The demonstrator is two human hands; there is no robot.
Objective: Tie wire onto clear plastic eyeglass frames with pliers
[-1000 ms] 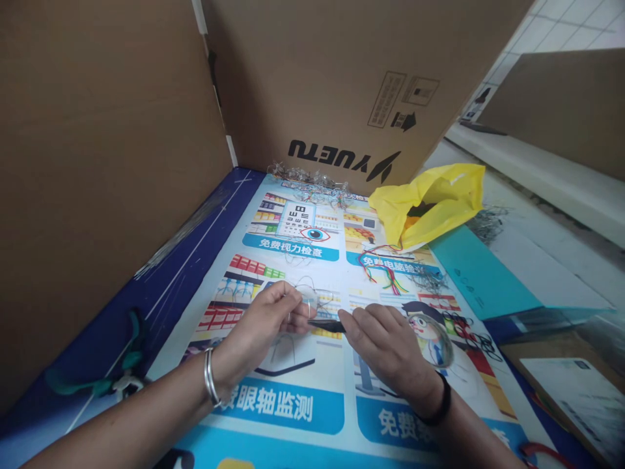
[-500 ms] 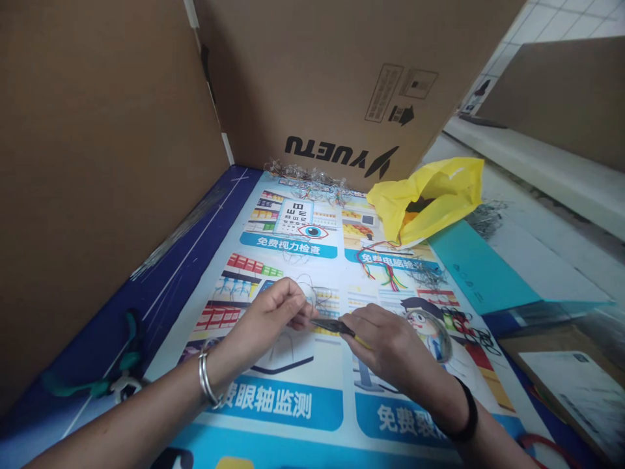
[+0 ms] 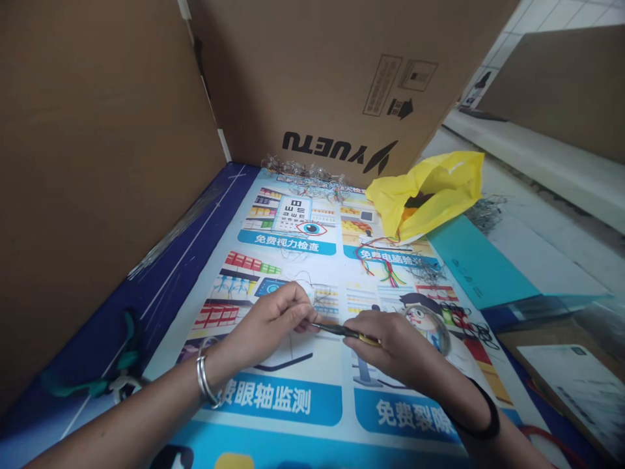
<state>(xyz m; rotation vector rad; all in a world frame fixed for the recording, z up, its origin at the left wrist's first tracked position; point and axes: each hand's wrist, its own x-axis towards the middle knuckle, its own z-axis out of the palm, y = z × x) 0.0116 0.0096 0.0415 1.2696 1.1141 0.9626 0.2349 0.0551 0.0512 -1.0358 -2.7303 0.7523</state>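
In the head view, my left hand (image 3: 278, 316) is closed in a pinch over the printed sheet, with a thin wire (image 3: 315, 294) curling up from the fingertips. Most of what lies between those fingers is hidden. My right hand (image 3: 390, 339) is wrapped around needle-nose pliers (image 3: 331, 329) with yellow and dark handles. The narrow jaws point left and meet the left fingertips. Whether they clamp the wire is too small to make out.
Cardboard panels (image 3: 312, 78) wall the back and left. A yellow bag (image 3: 439, 189), coloured cords (image 3: 388, 270) and wire bundles (image 3: 430, 268) lie beyond my hands. A clear round dish (image 3: 434, 332) sits by my right wrist. Green-handled pliers (image 3: 124, 365) lie at left.
The pliers have rotated in my right hand, so their yellow handle now shows, and the right wrist has turned. My left hand stays nearly in place, still pinching.
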